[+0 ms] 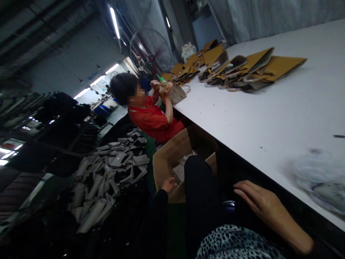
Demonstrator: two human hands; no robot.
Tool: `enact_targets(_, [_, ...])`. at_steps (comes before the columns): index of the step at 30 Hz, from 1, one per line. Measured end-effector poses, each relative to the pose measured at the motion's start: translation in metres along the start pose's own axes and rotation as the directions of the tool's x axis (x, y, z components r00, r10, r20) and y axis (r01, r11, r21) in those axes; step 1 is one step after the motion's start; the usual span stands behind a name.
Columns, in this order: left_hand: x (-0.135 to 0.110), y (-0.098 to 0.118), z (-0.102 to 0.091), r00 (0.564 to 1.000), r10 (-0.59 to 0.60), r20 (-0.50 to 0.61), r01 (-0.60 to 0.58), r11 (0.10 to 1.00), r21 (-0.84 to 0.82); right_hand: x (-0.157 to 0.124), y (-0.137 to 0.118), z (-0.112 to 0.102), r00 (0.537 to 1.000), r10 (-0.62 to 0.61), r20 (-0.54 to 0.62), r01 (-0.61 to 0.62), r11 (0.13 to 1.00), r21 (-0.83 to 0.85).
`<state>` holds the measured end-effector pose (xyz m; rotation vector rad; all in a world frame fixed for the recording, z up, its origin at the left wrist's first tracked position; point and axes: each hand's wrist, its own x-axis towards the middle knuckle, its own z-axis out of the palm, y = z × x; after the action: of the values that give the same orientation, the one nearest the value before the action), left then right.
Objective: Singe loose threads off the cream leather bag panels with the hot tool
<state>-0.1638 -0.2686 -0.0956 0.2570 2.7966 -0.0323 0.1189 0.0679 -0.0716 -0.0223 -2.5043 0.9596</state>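
My left hand [169, 185] is at the near left side of an open cardboard box [168, 153], its partly hidden fingers curled beside a grey folded piece [179, 172] with a small stud. Whether the fingers grip that piece or the box wall is unclear. More grey pieces lie in the box, partly covered by my dark-trousered knee [198, 176]. My right hand [262, 203] hovers over my lap by the table edge, palm down, fingers stretched out and holding nothing.
A co-worker in red [153, 118] handles a beige bag [176, 94] beside the white table [242, 118]. Mustard-coloured bags [256, 68] lie along its far side. A blurred clear plastic bundle [320, 180] is at right. Many grey pieces [107, 172] are heaped at left.
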Motion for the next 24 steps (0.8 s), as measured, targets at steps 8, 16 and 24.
enact_targets(8, [-0.026,-0.082,-0.138,0.994,-0.069,-0.087,0.033,0.933,-0.358,0.019,0.0,0.018,0.959,-0.02,0.283,0.011,0.999,0.033])
enact_targets(16, [-0.044,-0.055,-0.05,0.998,0.024,0.066,0.0,0.937,-0.35,0.026,0.013,0.044,0.905,-0.027,0.424,0.059,0.996,-0.062])
enact_targets(24, [-0.034,-0.037,0.072,0.969,0.013,0.247,0.026,0.988,-0.152,0.107,0.05,0.141,0.837,-0.103,0.538,0.265,0.935,-0.234])
